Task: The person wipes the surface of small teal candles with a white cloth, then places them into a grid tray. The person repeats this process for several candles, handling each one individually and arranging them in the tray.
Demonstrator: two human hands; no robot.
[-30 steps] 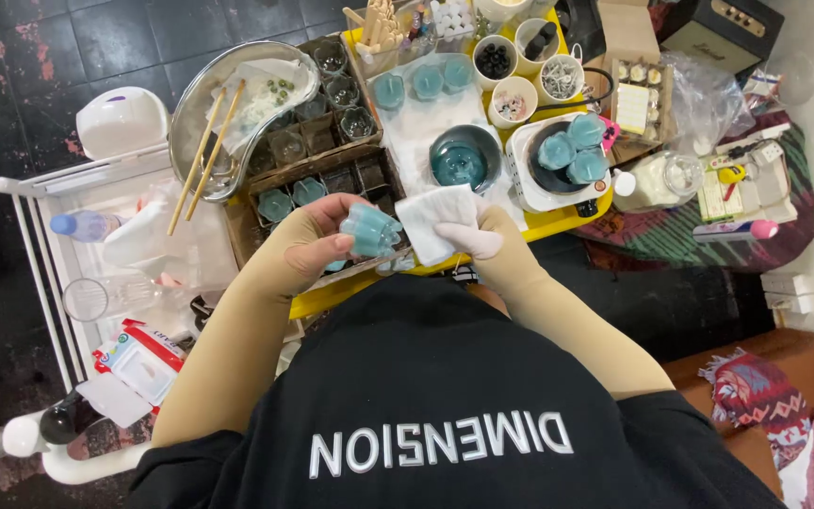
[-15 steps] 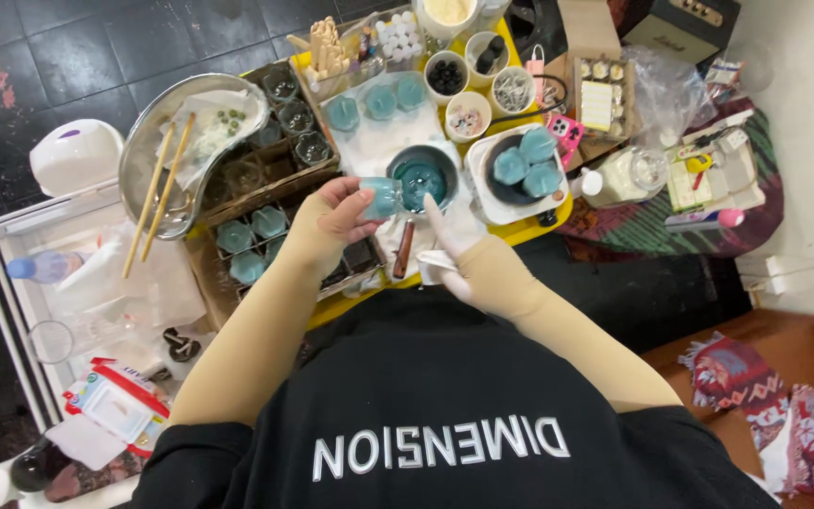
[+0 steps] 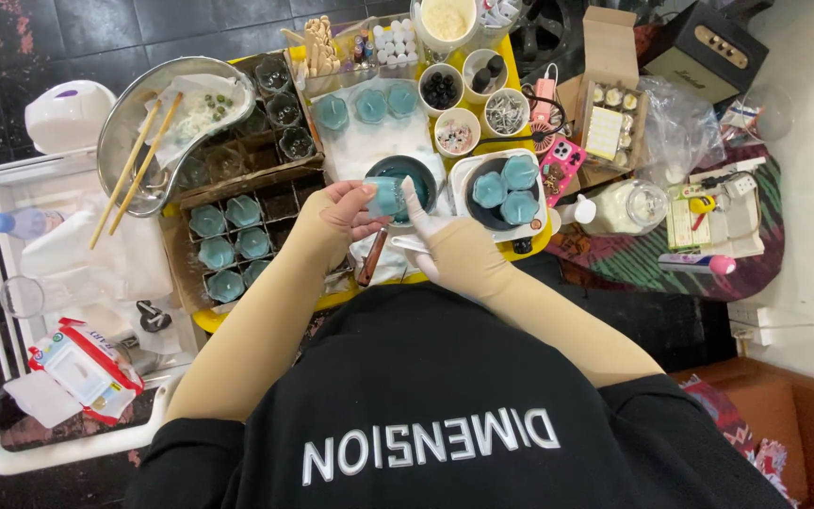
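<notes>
Reading the figure, two students compare notes.

— Which item is being handled?

— A small glass cup filled with teal wax (image 3: 388, 196), raised above the bench (image 3: 520, 253) just in front of the dark bowl (image 3: 405, 175). The left hand (image 3: 341, 212) pinches its side wall between thumb and fingertips; the right hand (image 3: 426, 236), in a pale glove, presses open fingers against the opposite side.

— How would such a cup handle?

— Probably light but rigid and breakable, its smooth glass likely slippery. A grip across the side walls, as shown, seems safest; the wax top could mar under pressure.

— And the surroundings?

— Three like cups sit in a dark dish (image 3: 501, 188) on the right, more stand in a divided cardboard tray (image 3: 237, 236) on the left, and beyond that lies a metal basin (image 3: 134, 141) with chopsticks (image 3: 134, 170).
</notes>
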